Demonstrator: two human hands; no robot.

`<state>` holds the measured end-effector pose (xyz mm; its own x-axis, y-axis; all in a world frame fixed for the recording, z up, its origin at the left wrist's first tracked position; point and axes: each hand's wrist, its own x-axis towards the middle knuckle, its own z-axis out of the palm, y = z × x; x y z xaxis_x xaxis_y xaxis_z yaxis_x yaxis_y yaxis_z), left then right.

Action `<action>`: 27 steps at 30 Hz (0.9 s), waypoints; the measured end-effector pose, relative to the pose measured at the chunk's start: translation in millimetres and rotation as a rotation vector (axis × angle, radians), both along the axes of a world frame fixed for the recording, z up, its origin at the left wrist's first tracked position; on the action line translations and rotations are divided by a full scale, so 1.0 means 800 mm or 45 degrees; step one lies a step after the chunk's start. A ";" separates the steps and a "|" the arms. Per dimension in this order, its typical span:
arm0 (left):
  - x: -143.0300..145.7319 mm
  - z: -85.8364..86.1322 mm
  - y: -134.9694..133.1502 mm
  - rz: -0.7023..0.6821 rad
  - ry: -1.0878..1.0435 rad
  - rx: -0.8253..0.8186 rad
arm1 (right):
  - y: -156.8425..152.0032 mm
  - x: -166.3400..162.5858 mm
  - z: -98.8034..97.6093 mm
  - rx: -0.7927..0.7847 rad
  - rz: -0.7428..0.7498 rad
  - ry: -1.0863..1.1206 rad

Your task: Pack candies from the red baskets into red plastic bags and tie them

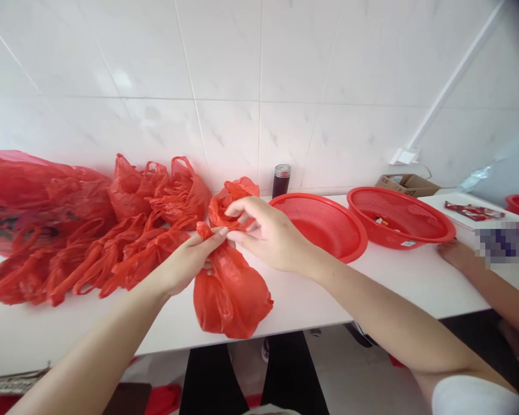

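A small filled red plastic bag point(231, 288) rests at the front edge of the white table point(372, 288). My left hand point(190, 259) pinches one of its handles from the left, fingers closed on the plastic. My right hand point(270, 233) grips the other handle point(231, 199), which stands up above the bag's neck. The two hands meet over the bag's gathered top.
A row of tied red bags point(104, 248) lies along the wall on the left. Two red mesh baskets point(328, 225) point(400, 216), a dark flask point(281, 180) and a cardboard box point(409, 184) stand to the right. Another person's hand point(456, 253) rests on the table at far right.
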<state>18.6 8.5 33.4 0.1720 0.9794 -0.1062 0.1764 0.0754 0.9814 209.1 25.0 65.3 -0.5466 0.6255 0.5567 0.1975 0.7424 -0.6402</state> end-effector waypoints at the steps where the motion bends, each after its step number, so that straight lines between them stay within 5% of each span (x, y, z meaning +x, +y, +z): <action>1: -0.004 -0.001 0.000 0.020 -0.045 -0.023 | 0.000 0.007 -0.016 -0.052 -0.069 0.026; 7: -0.011 -0.006 -0.010 0.079 -0.129 -0.036 | -0.026 0.033 -0.178 -0.674 -0.394 0.142; 10: -0.015 -0.009 -0.010 0.088 -0.150 -0.012 | -0.049 0.024 -0.245 -0.976 -0.261 0.146; 12: -0.020 -0.011 -0.010 0.105 -0.147 0.004 | -0.054 0.019 -0.266 -1.021 -0.225 0.182; 17: -0.037 -0.018 -0.009 0.197 -0.136 -0.028 | -0.028 0.050 -0.276 -1.087 -0.333 0.469; 22: -0.044 -0.026 -0.006 0.169 -0.185 -0.044 | -0.013 0.093 -0.278 -1.143 -0.273 0.408; 27: -0.028 -0.013 -0.011 0.008 -0.123 0.003 | -0.021 0.090 -0.224 -0.813 -0.468 0.223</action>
